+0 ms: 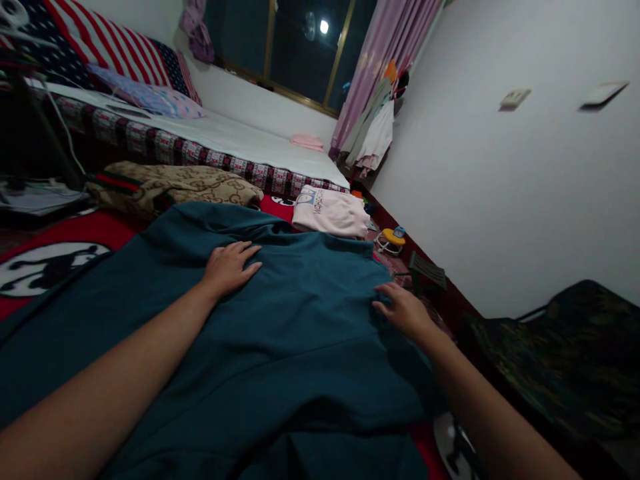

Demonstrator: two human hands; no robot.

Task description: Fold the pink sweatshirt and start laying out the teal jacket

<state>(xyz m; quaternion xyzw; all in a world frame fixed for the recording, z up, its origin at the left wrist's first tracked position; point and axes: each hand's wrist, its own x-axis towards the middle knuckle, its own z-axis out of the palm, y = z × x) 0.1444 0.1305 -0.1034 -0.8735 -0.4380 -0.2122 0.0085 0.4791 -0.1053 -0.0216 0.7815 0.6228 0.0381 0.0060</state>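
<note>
A large teal garment (300, 313) lies spread out over a red cloth with panda prints (55, 263), filling the middle and front of the view. Some folds run across it, and its near edge is bunched. My left hand (229, 268) rests on its upper middle, fingers stretched out and slightly apart, palm down. At the garment's right edge is my right hand (400, 308), fingers spread and a little bent. It is over or touching the fabric; exact contact is hard to tell. Neither hand has cloth gripped in it.
Behind the garment lie a folded pink sweatshirt (330, 212) and a patterned brown garment (175, 183). A bed (250, 143) stands beneath the window. Along the right wall are a yellow stool (393, 237), a small dark green stool (427, 270) and a camouflage-covered chair (565, 353). Clothes (375, 133) hang by the curtain.
</note>
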